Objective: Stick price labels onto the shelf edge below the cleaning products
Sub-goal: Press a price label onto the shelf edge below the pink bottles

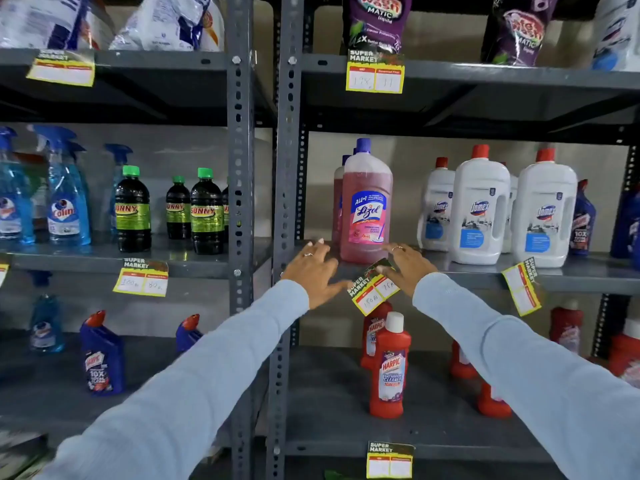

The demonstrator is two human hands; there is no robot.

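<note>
A yellow price label (373, 288) hangs tilted on the grey shelf edge (460, 276) below a pink Lizol bottle (367, 206). My right hand (407, 268) presses its fingers on the label's dark top part, thumb and fingers against it. My left hand (317, 271) lies flat on the shelf edge just left of the label, fingers spread, the thumb near the label's left corner. Both arms wear light blue sleeves.
Other labels: a tilted label (522, 285) below white Domex bottles (479, 209), a label (142, 278) below Sunny bottles (206, 213), an upper label (375, 72), a bottom label (389, 460). Red Harpic bottles (388, 368) stand underneath. A grey upright (289, 168) divides the racks.
</note>
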